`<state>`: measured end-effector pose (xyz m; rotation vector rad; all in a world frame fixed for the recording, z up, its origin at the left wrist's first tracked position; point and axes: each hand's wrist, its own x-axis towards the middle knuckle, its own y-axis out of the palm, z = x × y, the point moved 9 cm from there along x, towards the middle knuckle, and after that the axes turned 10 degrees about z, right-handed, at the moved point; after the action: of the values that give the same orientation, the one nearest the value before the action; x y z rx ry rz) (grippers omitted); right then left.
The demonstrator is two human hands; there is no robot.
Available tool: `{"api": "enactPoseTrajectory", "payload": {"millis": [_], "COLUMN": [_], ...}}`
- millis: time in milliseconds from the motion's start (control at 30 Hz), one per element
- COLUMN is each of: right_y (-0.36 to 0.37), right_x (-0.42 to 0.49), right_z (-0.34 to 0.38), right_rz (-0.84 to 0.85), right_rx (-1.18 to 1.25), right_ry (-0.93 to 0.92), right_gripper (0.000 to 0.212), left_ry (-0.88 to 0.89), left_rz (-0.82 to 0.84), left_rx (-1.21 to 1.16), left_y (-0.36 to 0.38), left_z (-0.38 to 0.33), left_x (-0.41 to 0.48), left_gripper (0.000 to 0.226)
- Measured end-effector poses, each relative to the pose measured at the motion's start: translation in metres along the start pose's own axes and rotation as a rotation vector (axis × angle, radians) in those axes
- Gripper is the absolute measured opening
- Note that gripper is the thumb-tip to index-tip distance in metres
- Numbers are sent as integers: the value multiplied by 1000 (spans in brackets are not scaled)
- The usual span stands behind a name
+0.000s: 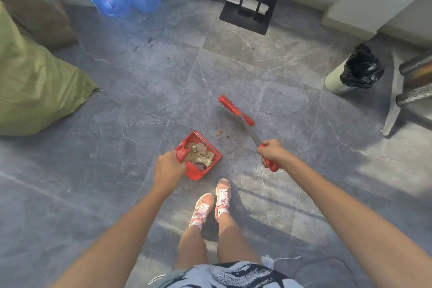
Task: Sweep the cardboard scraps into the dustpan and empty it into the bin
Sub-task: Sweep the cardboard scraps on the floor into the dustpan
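Patterned shorts (224, 275) and two pink sneakers (210, 203) sit lowest in view, on a grey marble-tile floor (117, 100). Just ahead of the shoes, the left hand (168, 168) is wrapped tight around the handle of a red dustpan (198, 170), which rests on the floor holding cardboard scraps (201, 155). To its right, the right hand (271, 153) is closed on the red grip of a broom (236, 110), its head beyond the pan. A few loose crumbs (218, 133) lie between them. The bin (353, 71), lined in black, stands well apart near the right wall.
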<state>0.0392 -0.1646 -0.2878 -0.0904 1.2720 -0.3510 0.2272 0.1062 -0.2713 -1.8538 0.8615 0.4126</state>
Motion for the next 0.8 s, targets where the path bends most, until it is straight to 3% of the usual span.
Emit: {"api": "enactPoseTrajectory", "payload": {"millis": [300, 567, 667, 800], "right_y": [29, 88, 111, 132], "right_x": [25, -18, -35, -63], "right_z": [-17, -51, -59, -66], "right_rz": [94, 206, 263, 328], "right_rx": [-375, -514, -393, -282], "right_ry": [-10, -7, -8, 2], "right_gripper": [2, 8, 30, 36], "left_ry": [-71, -97, -86, -70], "left_rz": [-9, 9, 6, -8], "left_rx": [97, 72, 75, 82], "left_y": [12, 27, 30, 30], "left_z": [13, 4, 5, 8], "left_x": [-1, -8, -11, -17], "left_gripper": [39, 38, 40, 39]}}
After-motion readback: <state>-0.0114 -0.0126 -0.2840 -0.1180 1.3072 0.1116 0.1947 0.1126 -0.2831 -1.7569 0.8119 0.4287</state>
